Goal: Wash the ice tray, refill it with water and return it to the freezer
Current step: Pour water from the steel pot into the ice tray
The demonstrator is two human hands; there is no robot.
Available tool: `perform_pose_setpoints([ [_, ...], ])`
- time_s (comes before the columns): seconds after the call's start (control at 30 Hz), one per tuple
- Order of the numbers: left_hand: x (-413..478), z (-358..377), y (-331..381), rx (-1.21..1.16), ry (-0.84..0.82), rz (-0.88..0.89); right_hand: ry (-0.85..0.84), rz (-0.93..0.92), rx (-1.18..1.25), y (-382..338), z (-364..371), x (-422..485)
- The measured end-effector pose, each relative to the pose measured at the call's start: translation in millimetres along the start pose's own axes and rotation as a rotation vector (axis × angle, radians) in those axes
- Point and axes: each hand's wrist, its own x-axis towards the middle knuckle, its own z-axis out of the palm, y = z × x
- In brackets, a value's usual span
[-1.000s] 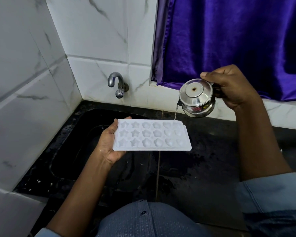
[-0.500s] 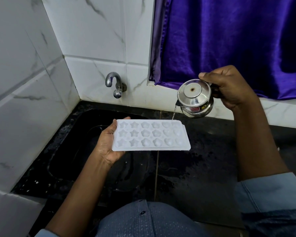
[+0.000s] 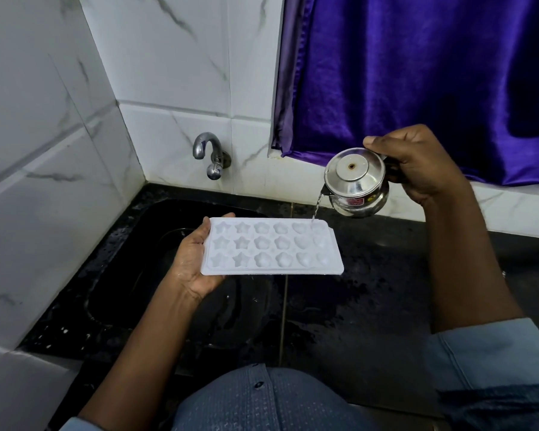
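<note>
one white ice tray [image 3: 273, 247] is held level in the air, over the right edge of the one black sink [image 3: 128, 275] and the wet black counter [image 3: 371, 306] beside it; it has eighteen moulds, three rows of six, with stars towards the left, flowers in the middle and hearts towards the right. the left hand [image 3: 193, 259] grips the tray by its short left end, palm against the edge, thumb tip showing at the far left corner, the other fingers hidden underneath. the right hand [image 3: 417, 166] is curled round the handle side of one small steel pot [image 3: 355, 181] with a lid, tipped to the left above the tray's far right corner. one thin stream of water [image 3: 316, 206] falls from the pot's lip into the far right mould. the two hands are well apart, each clamped on its own thing. one metal tap [image 3: 210, 155] sticks out of the white marbled tile wall [image 3: 168, 57] behind the sink, and one purple curtain [image 3: 417, 73] hangs behind the pot
</note>
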Motion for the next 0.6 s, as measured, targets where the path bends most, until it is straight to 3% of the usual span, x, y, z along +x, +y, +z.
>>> perform_pose_setpoints([
  [0.6, -7, -3, 1, -0.016, 0.024, -0.001, 0.038, -0.017, -0.039, 4, -23, -9],
])
